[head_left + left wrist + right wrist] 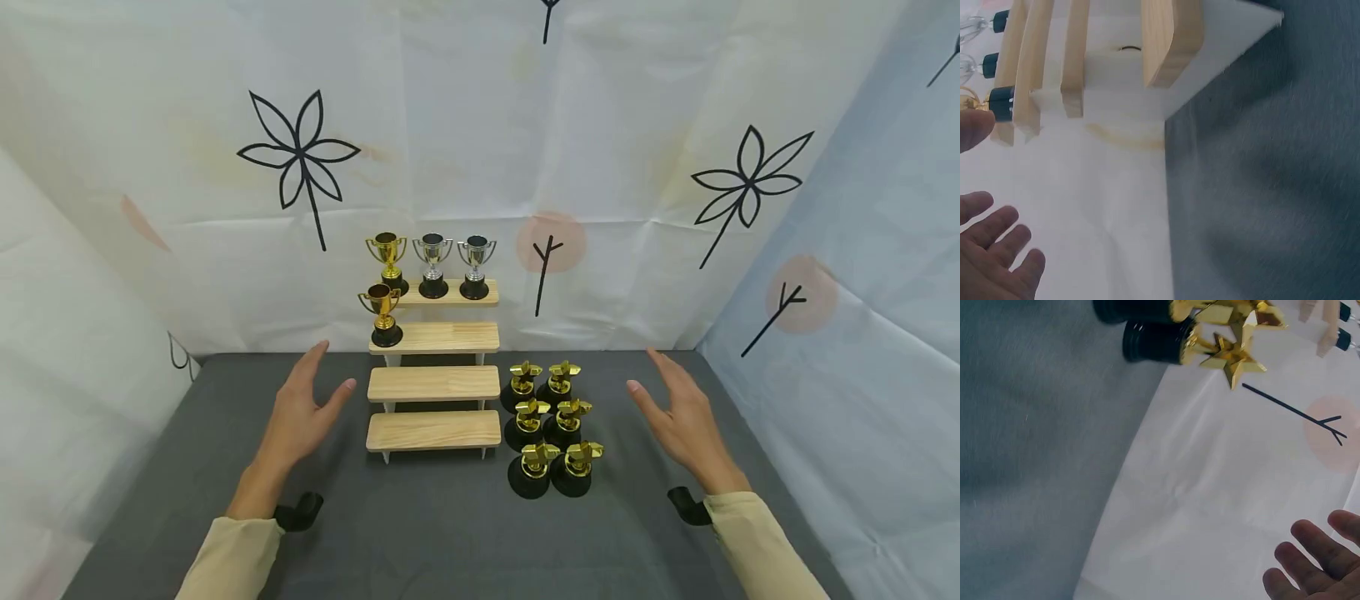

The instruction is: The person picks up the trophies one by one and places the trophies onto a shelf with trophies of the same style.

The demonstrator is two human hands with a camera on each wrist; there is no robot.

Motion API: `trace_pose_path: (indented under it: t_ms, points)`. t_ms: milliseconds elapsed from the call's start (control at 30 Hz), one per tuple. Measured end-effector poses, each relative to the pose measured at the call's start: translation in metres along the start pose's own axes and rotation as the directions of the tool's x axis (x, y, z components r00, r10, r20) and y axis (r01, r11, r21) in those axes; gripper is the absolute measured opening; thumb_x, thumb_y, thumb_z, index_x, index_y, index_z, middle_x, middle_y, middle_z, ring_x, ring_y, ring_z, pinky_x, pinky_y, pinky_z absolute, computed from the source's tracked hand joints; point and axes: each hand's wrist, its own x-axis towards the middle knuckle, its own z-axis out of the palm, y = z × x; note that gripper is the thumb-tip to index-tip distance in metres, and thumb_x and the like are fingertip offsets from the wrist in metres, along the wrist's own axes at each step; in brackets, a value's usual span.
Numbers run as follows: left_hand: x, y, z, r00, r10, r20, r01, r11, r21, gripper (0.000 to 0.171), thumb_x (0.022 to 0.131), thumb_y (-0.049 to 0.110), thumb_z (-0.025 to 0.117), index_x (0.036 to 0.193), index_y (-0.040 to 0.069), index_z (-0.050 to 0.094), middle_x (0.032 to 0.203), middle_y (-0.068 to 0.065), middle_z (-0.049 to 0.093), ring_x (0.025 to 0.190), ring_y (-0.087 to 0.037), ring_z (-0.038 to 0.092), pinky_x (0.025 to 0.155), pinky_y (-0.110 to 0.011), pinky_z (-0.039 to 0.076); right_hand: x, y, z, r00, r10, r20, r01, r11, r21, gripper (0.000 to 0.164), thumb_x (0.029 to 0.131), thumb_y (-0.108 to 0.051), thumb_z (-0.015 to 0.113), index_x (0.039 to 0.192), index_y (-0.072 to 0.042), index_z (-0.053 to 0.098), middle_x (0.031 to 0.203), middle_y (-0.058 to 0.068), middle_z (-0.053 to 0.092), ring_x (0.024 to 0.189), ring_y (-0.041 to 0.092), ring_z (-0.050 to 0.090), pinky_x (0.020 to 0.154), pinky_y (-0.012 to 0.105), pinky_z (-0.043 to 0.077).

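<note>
My left hand (298, 414) hovers left of a tiered wooden stand (433, 384), its fingers extended and thumb apart, holding nothing. On the far right, my right hand (684, 421) is likewise spread with nothing in it, beside a group of gold star trophies (567, 422) on round black bases. The stand's top step bears a gold cup trophy (387, 250) and two silver cup trophies (432, 254). A bronze-gold cup trophy (382, 308) stands at the left end of the step below. The two lower steps show bare wood.
A dark grey cloth (420, 533) covers the table. White fabric walls (465, 108) printed with leaf and twig drawings rise behind and at both sides. The star trophies stand in pairs between the stand and the right hand. Each wrist wears a black strap mount (299, 512).
</note>
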Motion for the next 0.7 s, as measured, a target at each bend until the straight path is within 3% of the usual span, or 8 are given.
trace_pose_path:
  t_ms: [100, 233, 433, 533, 600, 667, 700]
  points:
    - [-0.005, -0.003, 0.006, 0.999, -0.035, 0.017, 0.037, 0.994, -0.103, 0.074, 0.1, 0.028, 0.067, 0.158, -0.001, 0.031, 0.157, -0.03, 0.032, 0.142, -0.052, 0.03, 0.109, -0.074, 0.031, -0.007, -0.003, 0.001, 1.0, 0.025, -0.014, -0.024, 0.999, 0.047, 0.064, 0.104, -0.033, 0.06, 0.158, -0.009, 0.036, 0.153, 0.024, 0.042, 0.138, 0.049, 0.038, 0.1, 0.073, 0.039]
    - [-0.014, -0.01, 0.017, 0.996, -0.07, 0.049, 0.08, 0.968, -0.238, 0.074, 0.1, 0.026, 0.068, 0.159, 0.002, 0.03, 0.158, -0.026, 0.034, 0.144, -0.048, 0.03, 0.114, -0.068, 0.03, -0.016, -0.006, 0.005, 0.998, 0.051, -0.041, -0.046, 0.994, 0.1, 0.06, 0.102, -0.029, 0.064, 0.153, -0.005, 0.044, 0.148, 0.021, 0.051, 0.135, 0.047, 0.044, 0.099, 0.069, 0.043]
    - [-0.029, -0.022, 0.035, 0.99, -0.071, 0.125, 0.111, 0.93, -0.351, 0.078, 0.096, 0.023, 0.074, 0.158, 0.001, 0.032, 0.158, -0.023, 0.037, 0.145, -0.044, 0.031, 0.118, -0.061, 0.029, -0.032, -0.011, 0.012, 0.994, 0.105, -0.032, -0.098, 0.981, 0.166, 0.054, 0.102, -0.027, 0.066, 0.148, -0.004, 0.051, 0.145, 0.018, 0.055, 0.133, 0.044, 0.049, 0.102, 0.062, 0.046]
    - [-0.035, -0.027, 0.045, 0.986, -0.05, 0.157, 0.111, 0.903, -0.414, 0.078, 0.094, 0.018, 0.077, 0.157, 0.001, 0.034, 0.157, -0.022, 0.039, 0.145, -0.042, 0.034, 0.118, -0.053, 0.031, -0.04, -0.011, 0.017, 0.991, 0.132, -0.019, -0.126, 0.972, 0.197, 0.051, 0.101, -0.026, 0.067, 0.146, -0.005, 0.054, 0.144, 0.015, 0.056, 0.134, 0.034, 0.051, 0.11, 0.032, 0.047]
    - [-0.04, -0.03, 0.051, 0.984, -0.044, 0.171, 0.118, 0.886, -0.449, 0.079, 0.092, 0.016, 0.078, 0.157, 0.001, 0.034, 0.156, -0.021, 0.04, 0.144, -0.039, 0.036, 0.118, -0.044, 0.033, -0.045, -0.01, 0.022, 0.989, 0.148, -0.004, -0.143, 0.961, 0.236, 0.051, 0.1, -0.024, 0.069, 0.145, -0.004, 0.055, 0.144, 0.015, 0.057, 0.134, 0.032, 0.051, 0.105, 0.013, 0.043]
    - [-0.044, -0.031, 0.057, 0.982, -0.04, 0.183, 0.125, 0.865, -0.486, 0.081, 0.091, 0.012, 0.079, 0.156, -0.001, 0.034, 0.156, -0.022, 0.04, 0.144, -0.04, 0.036, 0.117, -0.039, 0.034, -0.05, -0.01, 0.027, 0.986, 0.165, 0.008, -0.16, 0.947, 0.279, 0.051, 0.099, -0.022, 0.071, 0.144, -0.004, 0.056, 0.142, 0.015, 0.058, 0.132, 0.026, 0.054, 0.098, 0.001, 0.038]
    - [-0.046, -0.032, 0.059, 0.982, -0.04, 0.186, 0.13, 0.855, -0.502, 0.082, 0.089, 0.011, 0.08, 0.156, -0.002, 0.034, 0.156, -0.023, 0.04, 0.144, -0.041, 0.036, 0.117, -0.035, 0.035, -0.052, -0.009, 0.029, 0.985, 0.171, 0.016, -0.168, 0.938, 0.304, 0.052, 0.098, -0.021, 0.072, 0.144, -0.004, 0.056, 0.142, 0.015, 0.058, 0.131, 0.023, 0.054, 0.097, 0.001, 0.039]
